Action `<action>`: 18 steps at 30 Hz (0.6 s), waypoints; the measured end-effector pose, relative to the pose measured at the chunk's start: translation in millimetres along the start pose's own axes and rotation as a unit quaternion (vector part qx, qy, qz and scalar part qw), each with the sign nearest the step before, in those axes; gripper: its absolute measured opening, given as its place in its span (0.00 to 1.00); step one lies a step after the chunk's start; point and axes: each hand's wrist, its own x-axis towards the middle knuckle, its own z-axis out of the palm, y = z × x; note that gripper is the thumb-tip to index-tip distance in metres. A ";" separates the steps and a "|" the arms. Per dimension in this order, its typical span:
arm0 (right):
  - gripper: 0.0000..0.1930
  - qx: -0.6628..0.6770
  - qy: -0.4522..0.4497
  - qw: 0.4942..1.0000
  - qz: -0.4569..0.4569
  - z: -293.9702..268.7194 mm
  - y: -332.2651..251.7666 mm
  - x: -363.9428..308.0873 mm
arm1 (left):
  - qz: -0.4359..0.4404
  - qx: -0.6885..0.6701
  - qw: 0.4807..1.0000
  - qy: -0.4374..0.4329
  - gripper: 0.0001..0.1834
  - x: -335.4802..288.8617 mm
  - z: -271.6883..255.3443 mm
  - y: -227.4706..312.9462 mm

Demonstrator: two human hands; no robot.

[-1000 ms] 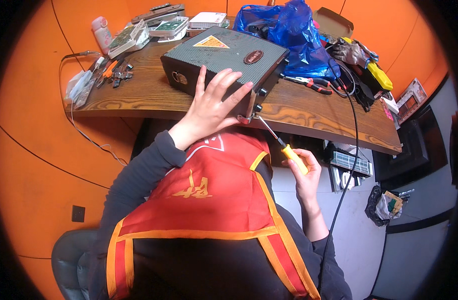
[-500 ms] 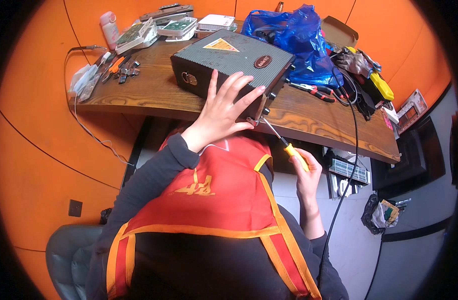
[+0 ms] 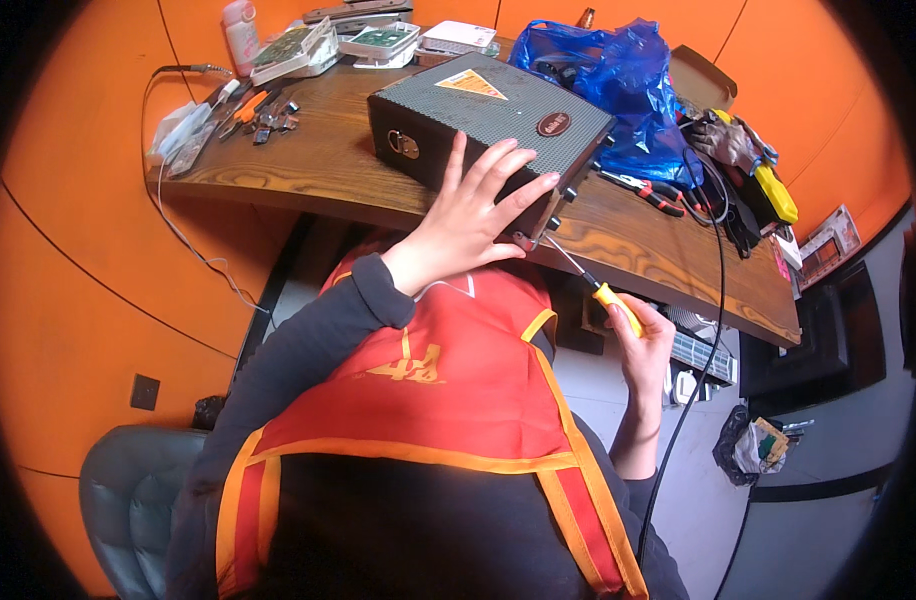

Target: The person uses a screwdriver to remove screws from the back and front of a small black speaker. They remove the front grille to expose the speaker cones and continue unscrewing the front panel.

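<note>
One box [image 3: 508, 118] lies on the table [image 3: 288, 165] against your wide-spread left hand [image 3: 470, 216], ahead-left of your right hand [image 3: 646, 342], which grips a screwdriver [image 3: 616, 306], its tip at the box's near corner. Beyond that grip lie pliers [image 3: 662, 204], then a bag [image 3: 638, 90].

Looks steeply down and forward from the wearer's head, fisheye-wide; sits close above the red apron [image 3: 468, 395] at six o'clock, facing the wooden desk [image 3: 323, 150] spanning ten to three.
</note>
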 end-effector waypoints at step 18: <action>0.10 -0.128 -0.098 0.983 0.087 -14.4 -27.8 15.9 | 0.002 0.015 1.000 0.017 0.54 -3.9 13.1 1.6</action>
